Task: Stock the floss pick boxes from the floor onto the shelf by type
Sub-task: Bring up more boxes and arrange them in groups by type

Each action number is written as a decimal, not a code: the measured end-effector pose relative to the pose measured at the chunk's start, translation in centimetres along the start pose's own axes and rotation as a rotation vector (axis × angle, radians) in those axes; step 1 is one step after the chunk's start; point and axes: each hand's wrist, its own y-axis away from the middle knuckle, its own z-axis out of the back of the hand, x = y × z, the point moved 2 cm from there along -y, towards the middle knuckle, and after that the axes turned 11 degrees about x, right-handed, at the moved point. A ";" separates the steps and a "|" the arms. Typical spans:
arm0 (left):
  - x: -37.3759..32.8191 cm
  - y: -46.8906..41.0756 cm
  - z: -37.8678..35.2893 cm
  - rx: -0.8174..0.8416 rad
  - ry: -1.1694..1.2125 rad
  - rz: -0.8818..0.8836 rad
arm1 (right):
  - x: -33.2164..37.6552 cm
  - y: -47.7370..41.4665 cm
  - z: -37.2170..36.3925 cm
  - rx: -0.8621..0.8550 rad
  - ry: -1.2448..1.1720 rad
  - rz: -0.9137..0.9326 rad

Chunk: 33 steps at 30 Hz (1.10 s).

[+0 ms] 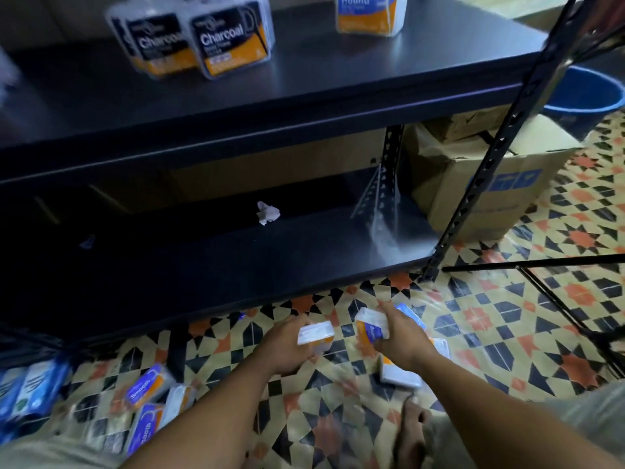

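The person reaches down in front of the black shelf (pixel 338 79), both arms out over the patterned floor (pixel 507 316). The left hand (pixel 287 343) has its fingers curled round a white-and-orange floss box (pixel 316 336), its label too blurred to read. The right hand (pixel 402 336) grips a held Round box (pixel 372 328) the same way, close beside the first and just in front of the lower board (pixel 236 265).

A spare box (pixel 400 375) lies on the tiles under the right forearm. To the left, 2 Smooth boxes (pixel 145 389) lie tumbled near some blue packs (pixel 30 390).

On the upper board, 2 Charcoal boxes (pixel 233 38) stand together, with 1 shelved Round box (pixel 368 11) apart to their right. A crumpled paper (pixel 268 213) sits on the lower board. A cardboard carton (pixel 473 187) and a blue bucket (pixel 588 93) crowd the shelf's right end, and thin black rods (pixel 541 262) cross the floor there.
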 end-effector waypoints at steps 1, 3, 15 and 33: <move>-0.4 0.8 0.5 -0.017 0.033 -0.013 | 0.4 0.6 0.1 -0.007 -0.018 -0.005; -1.2 2.5 1.4 -0.039 0.098 -0.032 | 1.2 1.9 0.3 -0.032 -0.075 -0.007; -6.5 9.8 5.7 -0.294 0.307 -0.170 | 7.6 8.5 5.1 -0.302 -0.528 0.281; -25.6 15.5 25.4 -0.662 0.041 -0.602 | 21.2 16.7 26.8 -0.702 -0.296 0.653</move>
